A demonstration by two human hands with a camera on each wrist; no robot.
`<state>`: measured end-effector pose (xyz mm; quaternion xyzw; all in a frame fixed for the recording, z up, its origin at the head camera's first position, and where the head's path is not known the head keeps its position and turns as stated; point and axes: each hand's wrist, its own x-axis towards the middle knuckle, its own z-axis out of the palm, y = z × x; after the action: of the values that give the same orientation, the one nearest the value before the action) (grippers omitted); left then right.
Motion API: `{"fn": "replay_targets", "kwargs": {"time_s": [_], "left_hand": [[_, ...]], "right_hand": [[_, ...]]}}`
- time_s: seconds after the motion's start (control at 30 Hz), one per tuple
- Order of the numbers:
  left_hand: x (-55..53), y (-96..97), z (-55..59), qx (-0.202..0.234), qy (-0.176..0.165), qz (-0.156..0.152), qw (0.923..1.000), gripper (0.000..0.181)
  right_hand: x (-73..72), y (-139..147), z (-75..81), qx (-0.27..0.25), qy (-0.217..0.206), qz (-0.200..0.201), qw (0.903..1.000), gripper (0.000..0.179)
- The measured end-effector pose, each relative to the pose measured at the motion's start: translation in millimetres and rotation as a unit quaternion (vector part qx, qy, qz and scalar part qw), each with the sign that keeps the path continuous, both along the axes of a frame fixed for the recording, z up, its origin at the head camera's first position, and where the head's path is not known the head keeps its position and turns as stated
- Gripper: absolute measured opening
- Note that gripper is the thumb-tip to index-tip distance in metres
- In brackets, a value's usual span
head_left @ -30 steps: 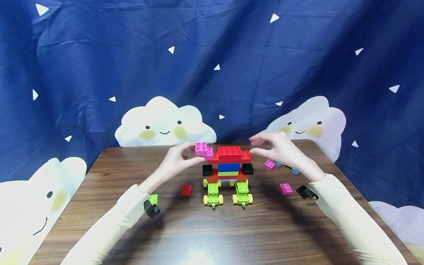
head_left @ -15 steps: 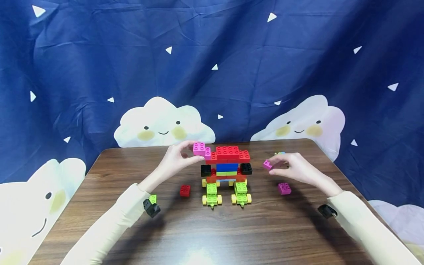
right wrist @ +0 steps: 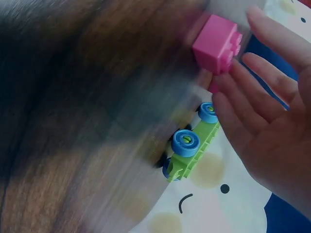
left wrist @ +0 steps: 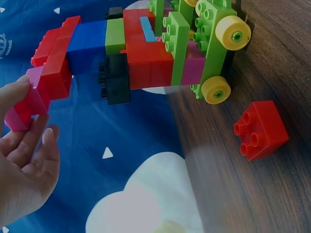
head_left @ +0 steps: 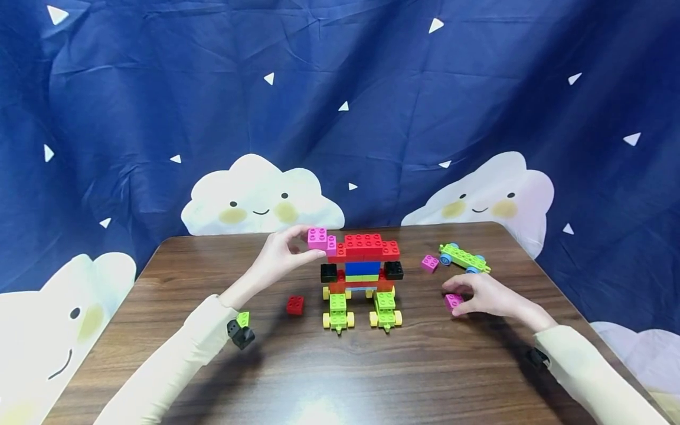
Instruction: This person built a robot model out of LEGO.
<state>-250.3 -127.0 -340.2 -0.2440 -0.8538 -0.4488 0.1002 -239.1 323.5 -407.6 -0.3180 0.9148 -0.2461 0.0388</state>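
Observation:
In the head view, a robot-like figure of toy building bricks (head_left: 363, 268) stands mid-table on green bases with yellow wheels. My left hand (head_left: 273, 260) pinches a pink brick (head_left: 317, 238) at the left end of the figure's red top row. A second pink brick (head_left: 332, 245) sits under and beside it. Over on the right, my right hand (head_left: 486, 296) reaches around a pink brick (head_left: 453, 302) lying on the table. In the right wrist view its fingers are spread near that pink brick (right wrist: 216, 42), and the thumb stands apart from it.
Another pink brick (head_left: 430, 263) and a green car base with blue wheels (head_left: 463, 258) lie toward the back right. A red brick (head_left: 295, 305) lies left of the figure, and a green brick (head_left: 242, 319) is partly hidden by the left wrist. A blue curtain (head_left: 340, 118) hangs behind.
My right hand has moved from beside the figure's top, down past the back pink brick, to the nearer pink brick. The left hand keeps its pinch, almost unmoved.

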Motion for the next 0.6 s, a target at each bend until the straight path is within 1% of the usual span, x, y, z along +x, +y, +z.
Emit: {"fn": "replay_targets", "kwargs": {"time_s": [0.1, 0.2, 0.27, 0.43, 0.5, 0.6], "left_hand": [[0.7, 0.0, 0.4, -0.003, 0.007, 0.001, 1.0000, 0.047], [1.6, -0.6, 1.1, -0.007, 0.012, 0.003, 0.9999, 0.047], [2.1, -0.8, 1.9, -0.008, 0.011, 0.004, 0.9999, 0.047], [2.8, -0.3, 3.1, -0.006, 0.003, 0.001, 1.0000, 0.047], [2.7, 0.3, 3.3, -0.005, 0.003, 0.000, 1.0000, 0.047], [2.2, 1.2, 3.6, -0.004, 0.004, 0.001, 1.0000, 0.046]], "right_hand": [[0.5, 1.2, -4.1, 0.027, 0.023, 0.011, 0.9993, 0.047], [0.8, 0.7, -8.0, 0.051, 0.043, 0.010, 0.9977, 0.044], [0.4, 0.5, -10.3, 0.057, 0.051, 0.008, 0.9971, 0.042], [0.1, 1.0, -14.0, 0.047, 0.060, 0.009, 0.9971, 0.035], [0.2, 1.4, -15.2, 0.039, 0.074, 0.016, 0.9964, 0.033], [0.5, 0.3, -13.0, 0.035, 0.087, 0.016, 0.9954, 0.031]]}}
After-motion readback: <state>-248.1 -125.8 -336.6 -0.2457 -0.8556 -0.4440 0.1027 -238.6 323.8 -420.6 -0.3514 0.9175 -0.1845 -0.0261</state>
